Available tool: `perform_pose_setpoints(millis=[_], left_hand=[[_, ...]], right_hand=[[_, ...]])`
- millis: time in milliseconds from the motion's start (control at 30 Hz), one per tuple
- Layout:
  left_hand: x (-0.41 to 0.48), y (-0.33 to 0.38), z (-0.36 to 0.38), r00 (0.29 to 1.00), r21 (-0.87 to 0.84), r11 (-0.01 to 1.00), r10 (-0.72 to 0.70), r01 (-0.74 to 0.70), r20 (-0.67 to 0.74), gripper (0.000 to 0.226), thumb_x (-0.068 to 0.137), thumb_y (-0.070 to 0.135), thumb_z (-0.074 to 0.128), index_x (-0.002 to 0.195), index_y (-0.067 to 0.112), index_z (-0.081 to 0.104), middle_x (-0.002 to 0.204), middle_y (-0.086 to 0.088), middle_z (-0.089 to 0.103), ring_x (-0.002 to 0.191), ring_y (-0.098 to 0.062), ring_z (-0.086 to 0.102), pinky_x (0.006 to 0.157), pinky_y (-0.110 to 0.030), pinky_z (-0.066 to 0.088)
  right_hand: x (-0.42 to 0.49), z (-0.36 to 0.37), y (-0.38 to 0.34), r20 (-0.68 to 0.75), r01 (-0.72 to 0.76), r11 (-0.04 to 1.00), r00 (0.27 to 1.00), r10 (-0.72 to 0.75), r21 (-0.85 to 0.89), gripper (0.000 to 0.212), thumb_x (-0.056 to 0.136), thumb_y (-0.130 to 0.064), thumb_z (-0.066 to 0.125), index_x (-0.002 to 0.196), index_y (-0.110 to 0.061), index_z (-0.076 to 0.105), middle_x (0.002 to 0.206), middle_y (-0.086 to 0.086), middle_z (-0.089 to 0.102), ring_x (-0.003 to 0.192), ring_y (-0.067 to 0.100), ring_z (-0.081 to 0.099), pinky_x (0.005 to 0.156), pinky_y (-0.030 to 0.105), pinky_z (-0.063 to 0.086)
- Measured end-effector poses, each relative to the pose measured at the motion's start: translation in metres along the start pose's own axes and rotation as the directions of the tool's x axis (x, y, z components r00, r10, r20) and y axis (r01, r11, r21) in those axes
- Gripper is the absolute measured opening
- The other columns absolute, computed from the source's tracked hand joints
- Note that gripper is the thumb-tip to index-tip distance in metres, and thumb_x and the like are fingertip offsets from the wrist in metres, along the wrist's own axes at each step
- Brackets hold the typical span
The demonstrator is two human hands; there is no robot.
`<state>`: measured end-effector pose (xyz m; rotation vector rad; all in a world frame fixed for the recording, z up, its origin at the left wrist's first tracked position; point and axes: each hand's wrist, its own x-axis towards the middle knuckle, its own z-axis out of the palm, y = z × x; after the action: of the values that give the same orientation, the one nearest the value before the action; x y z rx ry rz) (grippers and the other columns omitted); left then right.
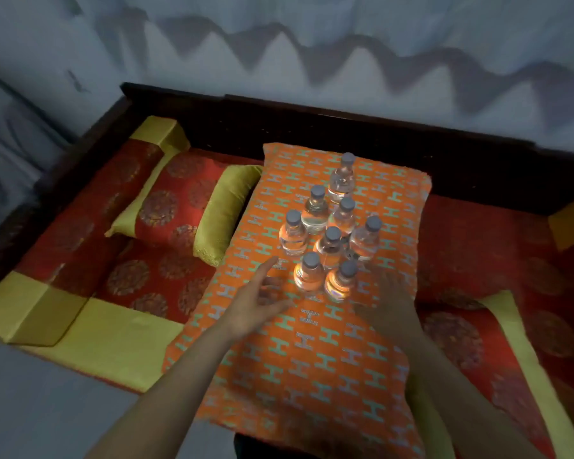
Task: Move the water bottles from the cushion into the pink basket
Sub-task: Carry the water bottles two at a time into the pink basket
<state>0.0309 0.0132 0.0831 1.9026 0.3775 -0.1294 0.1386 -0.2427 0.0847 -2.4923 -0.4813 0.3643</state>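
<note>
Head view: an orange cushion with a teal H pattern lies on a red and yellow seat mat. Its near end hangs over the mat's front edge.

Eight clear water bottles with grey caps stand upright on the far half of the cushion, packed close, roughly in a triangle:
- one bottle alone at the far tip
- two bottles nearest the person, side by side: front left bottle, front right bottle

Left hand is over the cushion just left of the front left bottle, fingers straight and spread, palm turned toward the bottles. It holds nothing and is not touching a bottle.

Right hand is over the cushion just right of the front right bottle. It's dark and blurred, but the fingers look stretched out with nothing in them. Can't tell if they touch the bottle.

A red pillow with yellow-green ends lies on the mat left of the cushion, its near end against the cushion's left edge. A dark wooden backrest runs behind the cushion, with a pale wall beyond it.
</note>
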Motion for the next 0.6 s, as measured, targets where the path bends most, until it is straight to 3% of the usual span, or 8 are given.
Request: perform_pose_setpoints(millis=[100, 167, 233, 333, 433, 600], left_hand=[[0.032, -0.008, 0.006, 0.995, 0.056, 0.997, 0.049, -0.054, 0.086, 0.100, 0.069, 0.030, 0.083, 0.141, 0.055, 0.019, 0.123, 0.017, 0.054, 0.094, 0.010, 0.056, 0.079, -0.016, 0.048], [0.049, -0.010, 0.011, 0.987, 0.100, 0.989, 0.094, -0.107, 0.131, 0.103, 0.068, 0.032, 0.083, 0.140, 0.059, 0.015, 0.133, 0.015, 0.046, 0.114, 0.005, 0.050, 0.091, -0.018, 0.044], [0.068, -0.016, 0.018, 0.972, 0.136, 0.977, 0.139, -0.166, 0.187, 0.104, 0.066, 0.035, 0.083, 0.143, 0.051, 0.016, 0.142, 0.007, 0.043, 0.128, -0.009, 0.044, 0.103, -0.027, 0.040], [0.083, -0.021, 0.028, 0.960, 0.187, 0.956, 0.188, -0.228, 0.208, 0.099, 0.064, 0.041, 0.083, 0.144, 0.037, 0.025, 0.144, 0.002, 0.041, 0.132, -0.015, 0.040, 0.107, -0.036, 0.036], [0.097, -0.030, 0.038, 0.955, 0.212, 0.943, 0.211, -0.255, 0.211, 0.097, 0.063, 0.036, 0.085, 0.145, 0.021, 0.034, 0.142, -0.004, 0.044, 0.130, -0.019, 0.040, 0.107, -0.032, 0.034], [0.111, -0.040, 0.043, 0.953, 0.189, 0.941, 0.247, -0.279, 0.177, 0.083, 0.064, 0.030, 0.086, 0.135, 0.011, 0.047, 0.133, -0.005, 0.053, 0.123, -0.021, 0.048, 0.102, -0.033, 0.038]], right_hand=[[0.012, 0.010, -0.005, -0.025, -0.021, 0.999, 0.999, 0.022, 0.047, 0.091, 0.064, -0.021, 0.079, 0.144, -0.028, 0.036, 0.133, 0.003, 0.050, 0.122, 0.030, 0.044, 0.099, 0.040, 0.035], [0.018, 0.018, -0.007, -0.021, -0.039, 0.998, 0.999, 0.040, 0.059, 0.093, 0.063, -0.022, 0.078, 0.145, -0.026, 0.034, 0.132, 0.005, 0.051, 0.120, 0.030, 0.046, 0.098, 0.041, 0.036], [0.024, 0.025, -0.008, -0.031, -0.098, 0.994, 0.995, 0.100, 0.054, 0.091, 0.064, -0.023, 0.076, 0.145, -0.023, 0.034, 0.131, 0.007, 0.052, 0.118, 0.032, 0.047, 0.098, 0.040, 0.037], [0.026, 0.034, -0.013, -0.035, -0.103, 0.994, 0.994, 0.104, 0.024, 0.084, 0.063, -0.028, 0.068, 0.141, -0.013, 0.041, 0.132, 0.011, 0.053, 0.119, 0.033, 0.047, 0.100, 0.038, 0.034], [0.029, 0.045, -0.015, -0.057, -0.122, 0.991, 0.991, 0.125, 0.046, 0.080, 0.064, -0.018, 0.075, 0.138, -0.009, 0.045, 0.132, 0.011, 0.053, 0.120, 0.033, 0.046, 0.100, 0.038, 0.036], [0.032, 0.057, -0.014, -0.092, -0.136, 0.986, 0.985, 0.145, 0.095, 0.072, 0.068, -0.017, 0.079, 0.133, -0.008, 0.049, 0.125, 0.009, 0.056, 0.117, 0.028, 0.049, 0.097, 0.033, 0.037]])
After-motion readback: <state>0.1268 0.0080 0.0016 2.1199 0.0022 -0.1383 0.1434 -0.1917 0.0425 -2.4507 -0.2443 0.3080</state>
